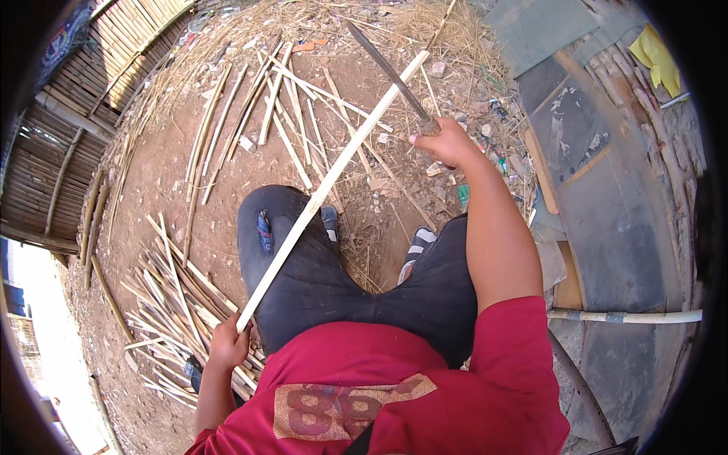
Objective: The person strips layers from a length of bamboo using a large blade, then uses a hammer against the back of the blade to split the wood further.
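"What are the two hands gripping?"

"The left hand (229, 343) is closed round the near end of a long pale strip (334, 176). The right hand (449, 144) is clenched on the handle of a long knife (387, 70). In this view the blade crosses the strip near its far end; whether they touch, I can't tell."

"Anything crowding them?"

"A heap of cut strips (189, 326) lies just beside the left hand. The long pale strip slants over the left thigh, and the dark trousers (303, 265) fill much of the space between the hands. Past the knees, loose strips (274, 98) lie scattered, some crossing one another."

"And the one being held, how does it look?"

"Straight, narrow and creamy, lighter than most on the ground."

"What's underfoot and round about?"

"Brown bare earth (152, 174), with stones, litter and dry straw (455, 38) towards the far side. A slatted wall (57, 163) stands at the left. Dark panels (626, 258) lie to the right, a pale pipe (652, 318) over them and a yellow sheet (656, 61) near the far corner."
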A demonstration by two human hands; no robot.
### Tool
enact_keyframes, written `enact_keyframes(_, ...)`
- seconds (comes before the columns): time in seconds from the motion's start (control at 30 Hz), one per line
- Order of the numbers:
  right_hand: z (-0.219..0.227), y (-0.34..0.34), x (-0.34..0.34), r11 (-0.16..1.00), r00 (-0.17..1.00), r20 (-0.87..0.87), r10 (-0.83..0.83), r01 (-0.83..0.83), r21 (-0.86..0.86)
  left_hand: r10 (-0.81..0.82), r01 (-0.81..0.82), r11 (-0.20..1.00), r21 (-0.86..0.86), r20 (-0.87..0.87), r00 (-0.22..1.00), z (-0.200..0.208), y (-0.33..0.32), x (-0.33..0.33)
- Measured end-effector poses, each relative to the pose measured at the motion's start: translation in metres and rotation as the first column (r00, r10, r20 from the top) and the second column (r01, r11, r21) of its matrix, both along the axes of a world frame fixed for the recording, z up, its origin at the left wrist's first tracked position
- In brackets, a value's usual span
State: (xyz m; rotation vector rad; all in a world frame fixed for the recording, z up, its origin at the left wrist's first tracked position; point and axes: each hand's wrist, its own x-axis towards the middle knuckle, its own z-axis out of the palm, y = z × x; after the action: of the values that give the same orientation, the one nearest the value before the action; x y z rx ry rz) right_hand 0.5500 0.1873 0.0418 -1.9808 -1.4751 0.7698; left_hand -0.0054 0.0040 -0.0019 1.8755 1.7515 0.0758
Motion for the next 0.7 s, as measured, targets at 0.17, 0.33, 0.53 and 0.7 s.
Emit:
enact_keyframes(0.17,0.025,-0.023,-0.017,0.989,0.983,-0.174,0.059,-0.034,0.144,0.037,-0.037,0.999,0.001,0.103,0.994,-0.007,-0.005,0.003)
enact_keyframes(0.33,0.031,-0.027,0.015,0.928,0.992,-0.04,-0.116,0.122,0.353,0.027,-0.032,0.998,0.046,0.097,0.995,-0.016,-0.003,0.006)
enact_keyframes(0.53,0.027,-0.02,0.005,0.975,0.984,-0.165,-0.072,0.105,0.198,0.024,-0.03,0.999,0.044,0.126,0.992,-0.017,0.0,0.01)
enact_keyframes(0.7,0.026,-0.021,-0.004,0.982,0.971,-0.215,0.109,-0.071,0.175,0.029,-0.034,0.999,0.022,0.178,0.984,-0.018,0.0,0.009)
